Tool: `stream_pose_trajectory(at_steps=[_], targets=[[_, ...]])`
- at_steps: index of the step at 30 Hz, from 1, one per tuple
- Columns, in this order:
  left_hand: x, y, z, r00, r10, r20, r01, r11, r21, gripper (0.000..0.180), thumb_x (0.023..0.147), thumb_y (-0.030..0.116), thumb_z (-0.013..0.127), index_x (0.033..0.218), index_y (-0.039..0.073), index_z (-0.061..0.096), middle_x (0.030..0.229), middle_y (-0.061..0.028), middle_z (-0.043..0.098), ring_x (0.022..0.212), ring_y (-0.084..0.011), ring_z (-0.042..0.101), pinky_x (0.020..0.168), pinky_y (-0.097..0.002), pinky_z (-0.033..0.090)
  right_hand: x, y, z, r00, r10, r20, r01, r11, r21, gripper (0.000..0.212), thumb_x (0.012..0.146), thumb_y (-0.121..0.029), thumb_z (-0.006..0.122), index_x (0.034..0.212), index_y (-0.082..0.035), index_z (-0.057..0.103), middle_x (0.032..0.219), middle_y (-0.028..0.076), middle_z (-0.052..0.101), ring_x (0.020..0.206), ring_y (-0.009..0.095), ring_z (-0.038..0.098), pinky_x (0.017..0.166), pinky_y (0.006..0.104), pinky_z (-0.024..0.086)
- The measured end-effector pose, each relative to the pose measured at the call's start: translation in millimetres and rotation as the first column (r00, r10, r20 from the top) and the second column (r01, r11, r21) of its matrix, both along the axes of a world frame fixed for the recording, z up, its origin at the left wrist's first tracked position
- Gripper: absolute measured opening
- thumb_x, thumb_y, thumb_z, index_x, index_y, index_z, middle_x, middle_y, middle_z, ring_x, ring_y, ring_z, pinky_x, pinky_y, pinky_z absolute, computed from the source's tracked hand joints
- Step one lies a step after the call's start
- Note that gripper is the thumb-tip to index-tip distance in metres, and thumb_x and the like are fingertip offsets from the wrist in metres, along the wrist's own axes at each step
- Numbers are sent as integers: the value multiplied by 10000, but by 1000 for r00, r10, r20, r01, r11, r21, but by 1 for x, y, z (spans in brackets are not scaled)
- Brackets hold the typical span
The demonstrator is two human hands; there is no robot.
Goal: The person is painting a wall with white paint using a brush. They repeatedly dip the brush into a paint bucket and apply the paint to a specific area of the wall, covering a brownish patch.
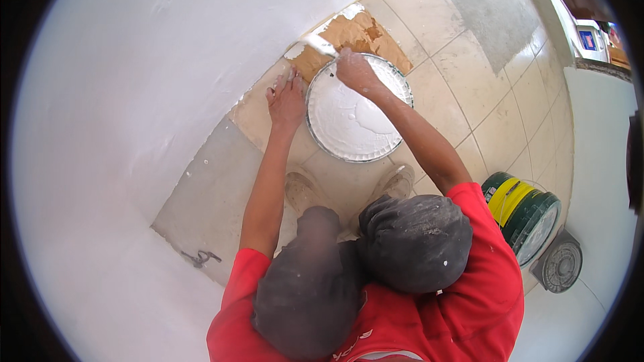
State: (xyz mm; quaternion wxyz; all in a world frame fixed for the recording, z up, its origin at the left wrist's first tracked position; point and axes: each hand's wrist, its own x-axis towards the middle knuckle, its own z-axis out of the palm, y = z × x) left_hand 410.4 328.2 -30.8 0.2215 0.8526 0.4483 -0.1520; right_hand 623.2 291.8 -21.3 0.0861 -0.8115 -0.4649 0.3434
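Observation:
Ahead of my feet stands a round bucket [352, 121] filled nearly to the rim with a thick white paste. My right hand [357, 72] is closed above its far rim, gripping a flat white-coated tool [320, 45] that points left toward the wall; the coating hides whether it is a brush or a putty knife. To the left of the bucket, my left hand [287, 99] is open with fingers spread, holding nothing; whether it touches the floor or the brown paper I cannot tell. White smears mark its fingers.
A white wall [134, 94] runs along my left. Torn brown paper [382, 37] with white splashes lies on the tiled floor [463, 74] behind the bucket. At right, a dark green bucket with a yellow band [513, 201] lies near a dark round-patterned object [561, 265].

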Motion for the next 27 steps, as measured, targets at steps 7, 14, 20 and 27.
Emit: stream_pose_trajectory(at_steps=[7,14,20,27], targets=[[1,-1,-2,1000,17,9,-17,1000,-1,528,1027,247,451,1548,164,426,1652,20,362,1480,-294,372,1135,-549,274,-3,-11,-6,986,-73,148,59,993,100,167,952,-99,490,1005,55,528,808,275,678,774,417,721,679,485,602],[-3,-2,-3,1000,-2,-1,2,1000,23,523,1024,249,457,1540,166,440,1642,29,382,1467,-292,386,1132,-537,273,-38,3,16,995,88,-39,-86,995,58,183,931,-114,528,996,56,548,828,319,670,814,464,701,716,560,562],[0,-1,1,999,17,41,-18,1000,18,504,1013,226,483,1513,162,480,1637,27,391,1439,-291,407,1097,-495,294,35,-1,-7,954,-151,259,130,987,96,206,952,-140,529,1018,50,577,867,320,679,866,459,712,721,565,564],[4,-3,0,998,37,48,-38,999,6,518,1013,231,488,1528,179,467,1612,35,431,1406,-309,404,1099,-492,278,-1,0,5,967,-214,136,208,976,58,213,942,-172,561,1031,21,581,861,281,692,861,445,716,742,548,577]])
